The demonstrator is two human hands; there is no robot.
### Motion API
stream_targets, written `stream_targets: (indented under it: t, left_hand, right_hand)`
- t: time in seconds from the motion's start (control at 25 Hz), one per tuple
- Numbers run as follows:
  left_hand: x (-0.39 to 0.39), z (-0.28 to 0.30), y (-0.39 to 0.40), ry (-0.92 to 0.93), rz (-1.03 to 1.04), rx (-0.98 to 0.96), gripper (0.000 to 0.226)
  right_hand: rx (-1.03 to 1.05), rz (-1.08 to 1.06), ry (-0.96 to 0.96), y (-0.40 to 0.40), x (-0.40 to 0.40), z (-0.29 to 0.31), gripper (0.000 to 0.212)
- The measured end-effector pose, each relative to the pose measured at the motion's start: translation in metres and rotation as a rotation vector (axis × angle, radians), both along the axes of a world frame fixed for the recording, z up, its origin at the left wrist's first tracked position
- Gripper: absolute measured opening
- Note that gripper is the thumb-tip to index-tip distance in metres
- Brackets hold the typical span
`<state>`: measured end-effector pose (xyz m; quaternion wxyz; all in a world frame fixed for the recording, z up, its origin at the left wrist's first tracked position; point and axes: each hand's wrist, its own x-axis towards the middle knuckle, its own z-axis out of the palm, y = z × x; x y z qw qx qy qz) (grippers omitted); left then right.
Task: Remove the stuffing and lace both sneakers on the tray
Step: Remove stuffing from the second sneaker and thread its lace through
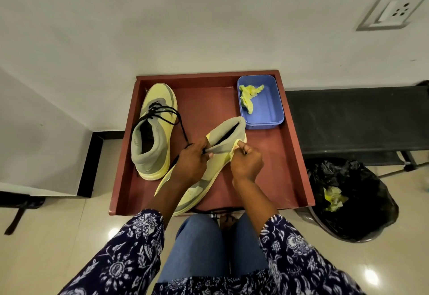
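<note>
No brand mark or writing is showing legibly on either shoe, the tub or the wall plate. At the centre of the frame the left hand (193, 162) is gripping the grey collar of the near sneaker (204, 174), fingers curled round its edge, while the right hand (246, 161) is pinching a bit of pale yellow stuffing (235, 149) at the shoe's opening, thumb and fingers closed on it. This sneaker is lying tilted on its side across the lower middle of the red tray (290, 155), toe pointing toward the bottom edge, and the left forearm is covering part of its side. The other sneaker (154, 129) is standing upright at the tray's left, heel toward the viewer, with a black lace (178, 120) threaded through a few eyelets (its loose end is trailing toward the left hand). A blue tub (267, 111) is sitting in the tray's upper right corner, holding a crumpled yellow wad (249, 96). At the right of the frame a black-lined bin (362, 208) is holding more yellow paper, below a dark bench (357, 118); a wall socket (394, 11) is showing at upper right.
</note>
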<state>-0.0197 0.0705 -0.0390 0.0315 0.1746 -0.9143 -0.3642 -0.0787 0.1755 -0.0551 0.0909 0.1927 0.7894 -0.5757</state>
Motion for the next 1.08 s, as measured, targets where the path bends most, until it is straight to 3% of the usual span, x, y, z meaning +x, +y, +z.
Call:
stream_targets:
  t: [0.16,0.4,0.6,0.76,0.96,1.08]
  left_hand:
    - [0.001,-0.001,0.0,-0.002,0.005,0.012,0.012]
    - [0.001,-0.002,0.0,-0.004,-0.002,0.013,0.012]
    - [-0.001,-0.002,0.0,-0.036,0.013,0.026,0.013]
    - [0.0,-0.001,-0.002,-0.061,0.003,0.02,0.015]
    - [0.0,-0.001,-0.004,-0.063,-0.017,0.039,0.013]
    - [0.0,-0.001,-0.006,-0.058,-0.041,0.05,0.011]
  right_hand:
    - [0.053,-0.013,-0.03,-0.003,-0.034,0.0,0.028]
    - [0.118,0.192,-0.012,0.005,-0.06,-0.002,0.037]
    - [0.102,0.092,0.076,0.001,-0.012,-0.009,0.019]
    - [0.093,0.091,0.104,-0.007,0.021,-0.002,0.025]
    - [0.074,-0.009,0.048,-0.005,-0.012,-0.007,0.021]
    - [0.148,0.079,0.065,-0.001,-0.043,-0.007,0.022]
